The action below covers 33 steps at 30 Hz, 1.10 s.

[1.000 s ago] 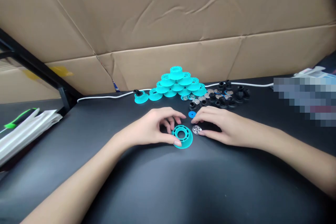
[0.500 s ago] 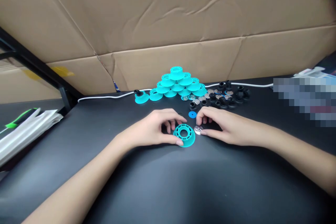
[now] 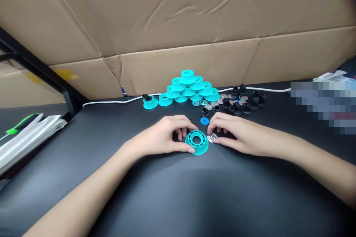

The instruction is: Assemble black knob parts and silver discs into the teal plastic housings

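My left hand [image 3: 178, 135] grips a turquoise flared plastic ring [image 3: 198, 149] from its left side, thumb at the front and fingers behind. The ring rests on the black table with its slotted narrow end and round hole facing up. Just to its right, my right hand [image 3: 229, 133] pinches a shiny silver disc [image 3: 211, 138] with cut-outs between thumb and fingers. The disc is close to the ring's right edge. A flat blue disc [image 3: 204, 121] with a small centre hole lies behind the ring, between both hands.
Turquoise rings [image 3: 188, 90] stand stacked as a pyramid at the back. Black plastic fittings [image 3: 246, 108] and silver discs [image 3: 224, 100] lie to its right. One ring [image 3: 150, 103] at left carries a black fitting. A white cable [image 3: 111, 102] runs along the cardboard wall [image 3: 178, 59].
Both hands stay on the ring and the silver disc. In view these and everything else sit a few pixels further right; little else differs.
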Each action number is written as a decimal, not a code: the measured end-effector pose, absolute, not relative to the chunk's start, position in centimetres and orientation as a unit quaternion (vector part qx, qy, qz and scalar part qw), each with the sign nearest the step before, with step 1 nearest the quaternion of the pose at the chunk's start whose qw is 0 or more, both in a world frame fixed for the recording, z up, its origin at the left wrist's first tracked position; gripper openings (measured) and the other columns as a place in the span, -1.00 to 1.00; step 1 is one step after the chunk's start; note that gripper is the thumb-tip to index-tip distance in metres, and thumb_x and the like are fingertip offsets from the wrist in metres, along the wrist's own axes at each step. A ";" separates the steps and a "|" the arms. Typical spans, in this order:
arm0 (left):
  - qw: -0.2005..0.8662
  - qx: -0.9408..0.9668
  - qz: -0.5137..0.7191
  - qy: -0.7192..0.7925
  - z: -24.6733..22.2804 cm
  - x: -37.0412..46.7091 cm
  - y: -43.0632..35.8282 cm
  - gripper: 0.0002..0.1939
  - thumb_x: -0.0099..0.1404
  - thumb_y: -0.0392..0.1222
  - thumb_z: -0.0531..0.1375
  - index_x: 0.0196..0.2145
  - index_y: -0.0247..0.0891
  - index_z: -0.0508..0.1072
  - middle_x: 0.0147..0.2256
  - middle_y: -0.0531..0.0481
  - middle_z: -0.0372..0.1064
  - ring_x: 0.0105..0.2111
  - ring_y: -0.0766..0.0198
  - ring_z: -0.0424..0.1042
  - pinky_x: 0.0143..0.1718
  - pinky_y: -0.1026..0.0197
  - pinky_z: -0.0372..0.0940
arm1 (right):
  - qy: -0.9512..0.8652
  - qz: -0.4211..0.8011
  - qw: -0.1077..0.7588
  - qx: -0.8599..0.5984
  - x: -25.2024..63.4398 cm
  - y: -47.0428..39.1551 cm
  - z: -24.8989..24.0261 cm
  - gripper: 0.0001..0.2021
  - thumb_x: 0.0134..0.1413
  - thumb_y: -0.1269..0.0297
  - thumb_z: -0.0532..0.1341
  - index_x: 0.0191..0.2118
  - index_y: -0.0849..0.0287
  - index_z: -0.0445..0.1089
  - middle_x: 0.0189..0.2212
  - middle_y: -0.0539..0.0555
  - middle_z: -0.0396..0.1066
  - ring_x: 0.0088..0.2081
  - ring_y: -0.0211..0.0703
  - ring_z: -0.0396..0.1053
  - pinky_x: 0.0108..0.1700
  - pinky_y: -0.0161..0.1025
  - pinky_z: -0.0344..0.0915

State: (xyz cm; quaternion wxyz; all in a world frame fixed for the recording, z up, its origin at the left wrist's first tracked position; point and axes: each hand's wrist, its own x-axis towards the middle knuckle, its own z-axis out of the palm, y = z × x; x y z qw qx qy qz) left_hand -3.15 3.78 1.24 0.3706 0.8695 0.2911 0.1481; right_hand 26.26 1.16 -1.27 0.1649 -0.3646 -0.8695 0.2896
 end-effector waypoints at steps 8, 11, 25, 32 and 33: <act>0.365 0.873 0.146 0.290 1.2 -3.2 3.7 -0.56 0.27 -0.05 0.49 0.05 -0.22 0.59 -0.09 -0.08 0.49 -0.27 0.29 0.45 -0.22 0.23 0.45 | -0.852 0.312 0.171 -0.385 26.0 1.1 -0.7 -0.85 0.41 0.13 0.24 -0.10 0.08 0.40 -0.23 0.05 0.49 -0.24 -0.10 0.43 -0.21 -0.18 0.40; 0.365 0.873 0.145 0.288 1.2 -3.1 3.7 -0.56 0.27 -0.07 0.48 0.06 -0.22 0.59 -0.09 -0.08 0.49 -0.27 0.28 0.45 -0.21 0.23 0.46 | -0.841 0.326 0.214 -0.374 25.6 1.2 -0.5 -0.89 0.37 0.23 0.28 -0.10 0.11 0.40 -0.31 0.00 0.50 -0.34 -0.17 0.44 -0.29 -0.23 0.40; 0.355 0.879 0.155 0.277 0.5 -3.1 3.7 -0.54 0.28 -0.03 0.48 0.07 -0.22 0.58 -0.09 -0.07 0.46 -0.28 0.31 0.40 -0.22 0.25 0.41 | -0.888 0.146 0.374 -0.226 24.0 -0.2 -1.2 -0.77 0.41 0.48 0.24 0.02 0.17 0.62 -0.08 0.17 0.53 -0.15 -0.21 0.53 -0.11 -0.29 0.50; 0.349 0.884 0.158 0.270 0.7 -2.6 3.6 -0.57 0.29 -0.02 0.47 0.04 -0.23 0.58 -0.11 -0.07 0.45 -0.27 0.28 0.38 -0.23 0.24 0.39 | -0.911 0.055 0.337 -0.231 23.9 -0.6 -1.4 -0.78 0.45 0.49 0.17 0.01 0.22 0.56 -0.18 0.18 0.54 -0.20 -0.13 0.48 -0.19 -0.22 0.46; 0.349 0.884 0.157 0.270 0.7 -2.6 3.6 -0.57 0.29 -0.02 0.47 0.05 -0.23 0.58 -0.11 -0.08 0.45 -0.27 0.28 0.38 -0.23 0.24 0.39 | -0.915 0.038 0.330 -0.231 23.8 -0.6 -1.3 -0.79 0.46 0.49 0.17 0.00 0.22 0.55 -0.19 0.17 0.54 -0.22 -0.12 0.48 -0.20 -0.21 0.45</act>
